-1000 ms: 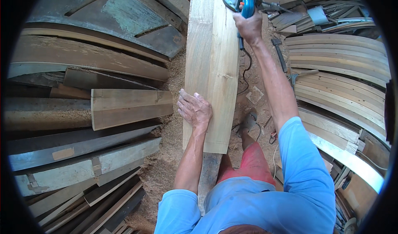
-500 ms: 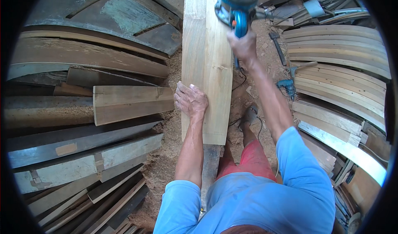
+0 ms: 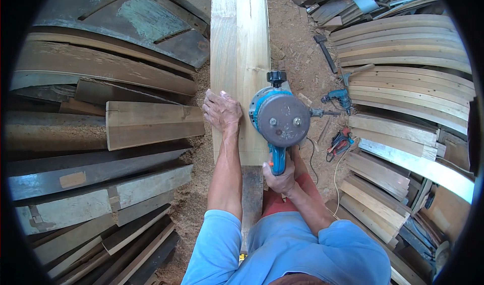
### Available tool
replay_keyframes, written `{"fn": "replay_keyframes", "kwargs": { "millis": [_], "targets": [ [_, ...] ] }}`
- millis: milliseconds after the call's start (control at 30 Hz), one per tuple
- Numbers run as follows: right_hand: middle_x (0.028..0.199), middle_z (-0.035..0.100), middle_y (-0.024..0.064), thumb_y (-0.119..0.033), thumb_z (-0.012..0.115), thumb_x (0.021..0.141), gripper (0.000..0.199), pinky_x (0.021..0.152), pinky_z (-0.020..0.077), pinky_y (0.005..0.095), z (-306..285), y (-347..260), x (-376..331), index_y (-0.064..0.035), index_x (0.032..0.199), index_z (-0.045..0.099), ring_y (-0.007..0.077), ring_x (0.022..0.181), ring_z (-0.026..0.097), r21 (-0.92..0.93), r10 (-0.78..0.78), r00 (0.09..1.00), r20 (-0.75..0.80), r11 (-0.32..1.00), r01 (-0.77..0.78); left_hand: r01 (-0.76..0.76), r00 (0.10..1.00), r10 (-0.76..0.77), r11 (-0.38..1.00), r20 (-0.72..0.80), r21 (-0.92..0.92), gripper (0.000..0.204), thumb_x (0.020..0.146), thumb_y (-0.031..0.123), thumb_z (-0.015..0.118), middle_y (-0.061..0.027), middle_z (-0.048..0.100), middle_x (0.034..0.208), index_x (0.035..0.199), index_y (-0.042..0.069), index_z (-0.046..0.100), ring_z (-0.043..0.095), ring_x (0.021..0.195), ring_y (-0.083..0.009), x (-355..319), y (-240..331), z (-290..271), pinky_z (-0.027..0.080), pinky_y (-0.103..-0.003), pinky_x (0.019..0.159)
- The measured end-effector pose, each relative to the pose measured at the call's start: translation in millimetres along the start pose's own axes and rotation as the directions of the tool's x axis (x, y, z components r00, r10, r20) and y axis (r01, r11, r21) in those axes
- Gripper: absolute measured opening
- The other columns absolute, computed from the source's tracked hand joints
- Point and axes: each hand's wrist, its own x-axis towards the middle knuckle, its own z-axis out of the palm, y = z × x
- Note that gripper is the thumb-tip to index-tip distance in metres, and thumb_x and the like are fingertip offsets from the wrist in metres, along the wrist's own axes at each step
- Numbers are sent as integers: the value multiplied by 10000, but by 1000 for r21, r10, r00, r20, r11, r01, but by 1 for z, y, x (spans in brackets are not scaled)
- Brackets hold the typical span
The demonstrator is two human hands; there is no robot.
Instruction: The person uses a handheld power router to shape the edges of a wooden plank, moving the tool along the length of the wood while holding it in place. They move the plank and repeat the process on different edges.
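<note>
Left hand [image 3: 223,112] lay spread on board [image 3: 245,65], at left edge; right hand [image 3: 281,180] clasped router [image 3: 283,120], overhanging board's near right edge. Uneven pressure risked tipping router, gouging board.

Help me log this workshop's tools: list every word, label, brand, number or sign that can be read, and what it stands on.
None can be read.
Blue router: scuffs and specks on top, no legible letters.
Wide board: no lettering visible.
Small blue power tool, red-and-black tool: too small to tell.
</note>
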Motion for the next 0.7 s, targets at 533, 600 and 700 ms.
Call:
{"fn": "replay_keyframes", "kwargs": {
  "millis": [533, 600, 700],
  "targets": [
    [897, 642, 37, -25, 749, 852, 350, 795, 536, 312, 25, 2, 93, -3, 1166, 595, 116, 812, 631, 30, -15, 997, -71, 999, 17, -7, 1000, 7, 1000, -18, -19, 563, 1021, 329, 559, -196, 569, 1379, 1456, -2, 420, 545, 1245, -376, -1, -2, 1, 438, -532, 1036],
    [900, 642, 34, -23, 747, 854, 346, 796, 536, 307, 26, -3, 109, -6, 1167, 598, 112, 817, 630, 28, -11, 996, -88, 1000, 14, -10, 1000, 10, 1000, -9, -19, 568, 1020, 324, 557, -202, 560, 1387, 1460, -7, 414, 541, 1249, -376, -1, -1, -1, 436, -534, 1037],
    [860, 629, 10, -20, 728, 868, 313, 761, 530, 285, 27, -4, 137, -15, 1155, 604, 94, 787, 618, 4, -7, 994, -108, 1000, 7, -4, 1000, 4, 999, 8, -38, 549, 1029, 338, 536, -203, 552, 1386, 1453, 7, 422, 521, 1282, -383, -1, 0, 0, 426, -548, 1045]
  ]
}}
